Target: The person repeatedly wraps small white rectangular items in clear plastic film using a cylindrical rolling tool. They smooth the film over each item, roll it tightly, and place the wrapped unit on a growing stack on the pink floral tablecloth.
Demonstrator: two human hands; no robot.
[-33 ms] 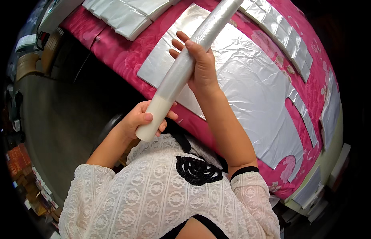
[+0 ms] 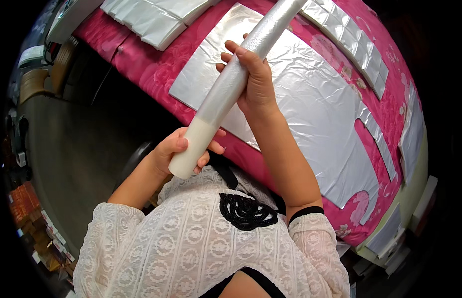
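Note:
A long roll of clear plastic film (image 2: 226,94) slants from near my body up past the top edge of the view, its bare white end (image 2: 193,149) lowest. My left hand (image 2: 167,150) is closed round that white end, thumb on the near side and fingertips showing beyond it. Farther up, my right hand (image 2: 256,84) grips the film-covered part from beneath, with its thumb along the top side and fingertips at the left. Behind the roll, a large silvery-white sheet of thin plastic, perhaps a stack of bags (image 2: 310,119), lies on the table.
Pink flowered cloth (image 2: 141,74) covers the table. Folded white plastic bags (image 2: 146,20) lie at the far left, and a silvery folded strip (image 2: 350,42) at the far right. A wooden chair (image 2: 35,82) stands left, beyond dark floor. Boxes (image 2: 30,203) sit at lower left.
My right hand has shifted slightly right, and its fingers wrap the roll a little more closely. The roll has moved only a little; my left hand stays on its white end.

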